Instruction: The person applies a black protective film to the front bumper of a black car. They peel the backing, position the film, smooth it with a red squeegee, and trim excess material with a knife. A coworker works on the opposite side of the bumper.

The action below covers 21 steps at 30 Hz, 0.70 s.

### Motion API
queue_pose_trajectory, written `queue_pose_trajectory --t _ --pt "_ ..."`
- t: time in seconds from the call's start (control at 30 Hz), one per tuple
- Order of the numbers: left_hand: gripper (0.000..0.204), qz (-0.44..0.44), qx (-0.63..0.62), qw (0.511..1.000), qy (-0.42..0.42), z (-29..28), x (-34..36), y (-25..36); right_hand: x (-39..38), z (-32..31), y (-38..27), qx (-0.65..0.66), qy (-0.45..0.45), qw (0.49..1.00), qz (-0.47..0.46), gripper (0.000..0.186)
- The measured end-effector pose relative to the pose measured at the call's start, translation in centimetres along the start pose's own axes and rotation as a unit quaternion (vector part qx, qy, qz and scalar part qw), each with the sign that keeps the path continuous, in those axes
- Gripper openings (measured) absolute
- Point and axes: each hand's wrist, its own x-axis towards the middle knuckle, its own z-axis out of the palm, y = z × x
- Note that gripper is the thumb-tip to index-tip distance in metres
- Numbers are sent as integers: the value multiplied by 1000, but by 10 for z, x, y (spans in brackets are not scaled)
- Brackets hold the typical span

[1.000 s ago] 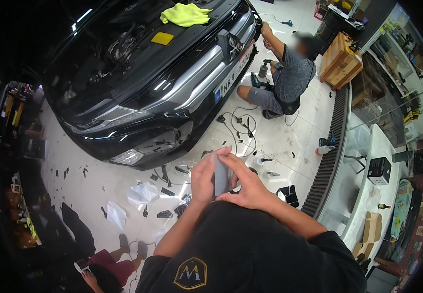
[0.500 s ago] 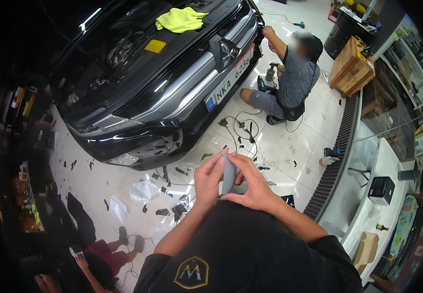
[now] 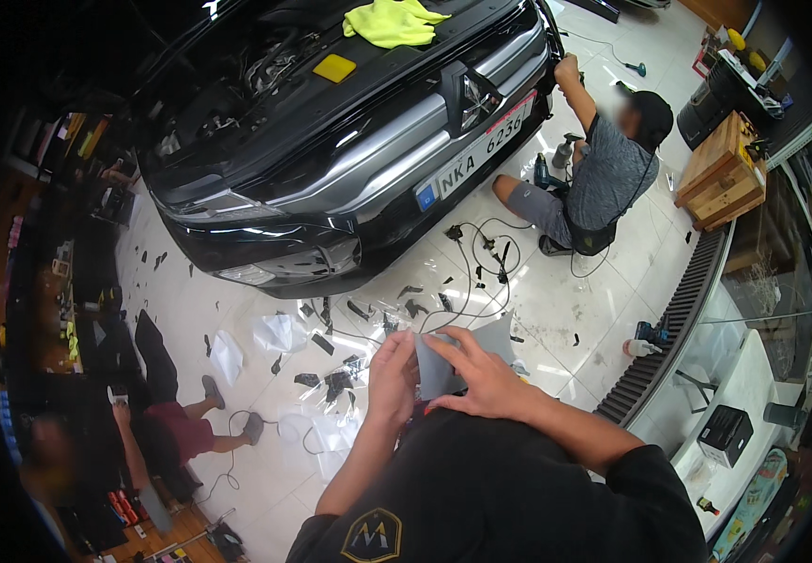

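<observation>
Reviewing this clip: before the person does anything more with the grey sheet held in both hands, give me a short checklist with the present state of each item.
1. Both hands on the sheet: ok. The left hand and the right hand each grip the grey sheet.
2. Sheet off the floor: ok, it is held up in front of the chest.
3. Sheet flat and uncreased: cannot tell, the fingers cover much of it.
4. Floor ahead free of clutter: not ok. Dark scraps, pale sheets and a cable lie on the tiles.
5. Space at the car: not ok. A seated person works at the black car.
</observation>
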Motion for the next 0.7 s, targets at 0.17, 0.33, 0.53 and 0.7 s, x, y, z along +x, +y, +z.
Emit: queue_pose_trajectory --t 0.17,0.33,0.53,0.7 --pt "25 -24 -60 996 -58 6 -2 6 9 0 5 21 7 999 -26 92" --pt "26 -29 -71 995 -59 19 1 4 12 -8 8 44 -4 999 -9 93" --pt "30 -46 -92 986 -127 29 12 -3 7 -23 11 82 -18 996 15 96" --pt "31 -69 -110 981 -142 46 10 9 6 -28 18 82 -2 997 5 97"
